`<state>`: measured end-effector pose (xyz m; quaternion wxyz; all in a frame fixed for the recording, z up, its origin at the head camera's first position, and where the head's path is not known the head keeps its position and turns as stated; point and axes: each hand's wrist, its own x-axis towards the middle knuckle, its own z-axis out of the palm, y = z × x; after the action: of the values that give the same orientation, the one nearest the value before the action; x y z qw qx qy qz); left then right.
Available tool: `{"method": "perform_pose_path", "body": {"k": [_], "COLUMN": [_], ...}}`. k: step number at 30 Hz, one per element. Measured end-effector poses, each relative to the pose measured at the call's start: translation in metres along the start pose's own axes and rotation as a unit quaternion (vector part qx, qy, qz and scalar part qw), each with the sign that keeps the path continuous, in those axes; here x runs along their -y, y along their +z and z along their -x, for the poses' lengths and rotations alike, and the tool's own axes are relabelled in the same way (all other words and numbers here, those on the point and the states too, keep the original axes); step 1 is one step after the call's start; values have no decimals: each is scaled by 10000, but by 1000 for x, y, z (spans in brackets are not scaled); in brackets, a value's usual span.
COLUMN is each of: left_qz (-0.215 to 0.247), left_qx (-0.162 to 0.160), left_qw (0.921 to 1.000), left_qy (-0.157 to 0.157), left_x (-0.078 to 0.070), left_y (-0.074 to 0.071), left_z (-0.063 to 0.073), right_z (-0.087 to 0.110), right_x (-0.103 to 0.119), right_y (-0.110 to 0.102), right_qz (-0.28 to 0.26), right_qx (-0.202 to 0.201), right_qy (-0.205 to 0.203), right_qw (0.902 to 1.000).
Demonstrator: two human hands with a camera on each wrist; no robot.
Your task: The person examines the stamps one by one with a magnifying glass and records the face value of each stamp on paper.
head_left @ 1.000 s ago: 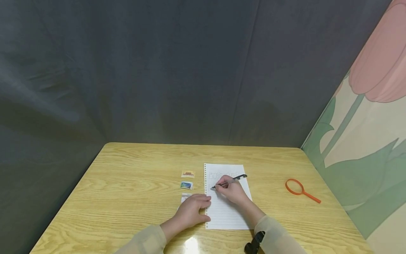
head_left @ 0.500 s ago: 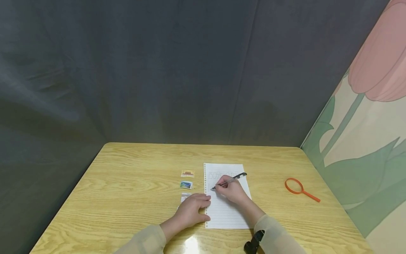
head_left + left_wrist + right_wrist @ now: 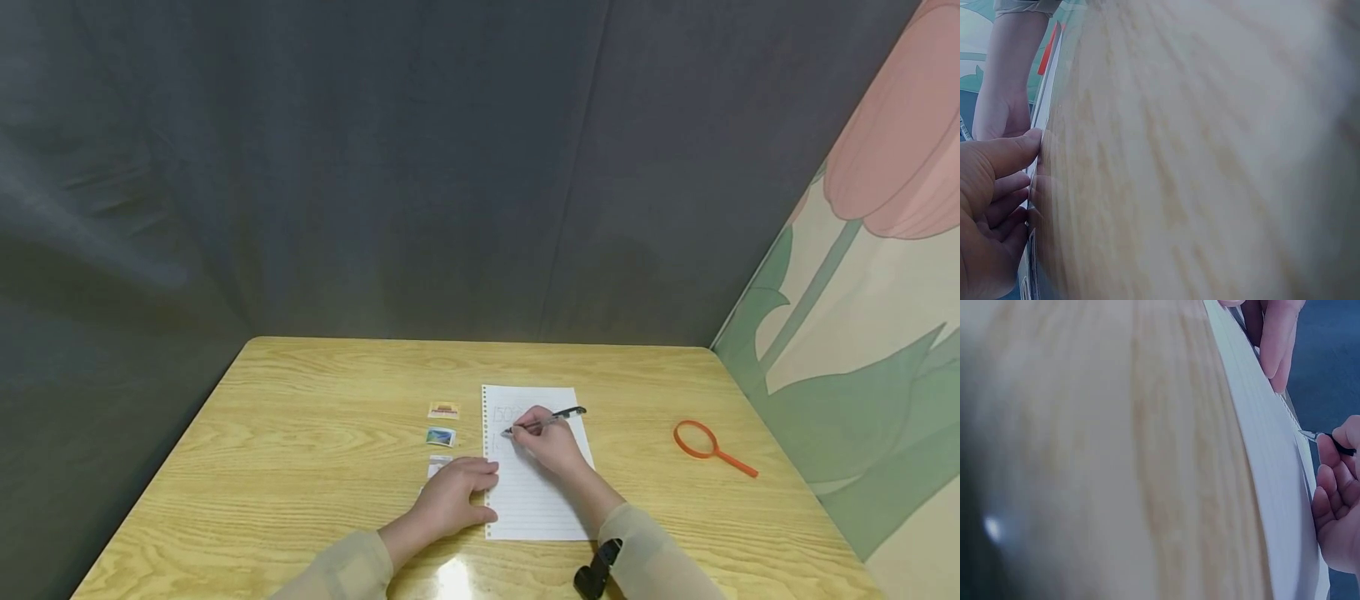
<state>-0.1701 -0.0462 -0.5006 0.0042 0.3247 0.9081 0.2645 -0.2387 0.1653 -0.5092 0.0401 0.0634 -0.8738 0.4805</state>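
Note:
In the head view my right hand pinches a black pen over a lined loose-leaf sheet with punched holes down its left side. The tip points to the sheet's upper left, just below a row of large, faint outlined characters, partly covered by the hand. My left hand rests with fingertips and thumb on the sheet's left edge, fingers extended. The right wrist view shows the pen's tip at the paper's surface, ahead of my curled fingers. From the left wrist, the thumb lies along the paper's edge.
Left of the sheet, a yellow stamp-like card and a blue-green one lie in a column. A greyish card below them is partly hidden by my left hand. An orange magnifying glass lies at the right on the wooden table.
My right hand and the pen have shifted slightly up the page, toward the row of characters. The left hand and the sheet have stayed in place.

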Motion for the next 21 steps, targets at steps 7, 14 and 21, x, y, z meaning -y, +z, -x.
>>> {"method": "perform_pose_path", "body": {"k": [7,14,21], "left_qz": [-25,-17,-1], "left_qx": [-40,22,15], "left_qw": [10000,10000,10000], "left_qy": [52,-36,-22], "left_x": [0,0,0], "left_y": [-1,0,0], "left_z": [0,0,0], "right_z": [0,4,13], "right_x": [-1,1,1], "right_y": [3,0,-3], "right_qz": [186,301,118], "right_qx": [1,-103,32], "right_qy": [-207,-47,-45], "right_qw": [9996,9995,9999]}}
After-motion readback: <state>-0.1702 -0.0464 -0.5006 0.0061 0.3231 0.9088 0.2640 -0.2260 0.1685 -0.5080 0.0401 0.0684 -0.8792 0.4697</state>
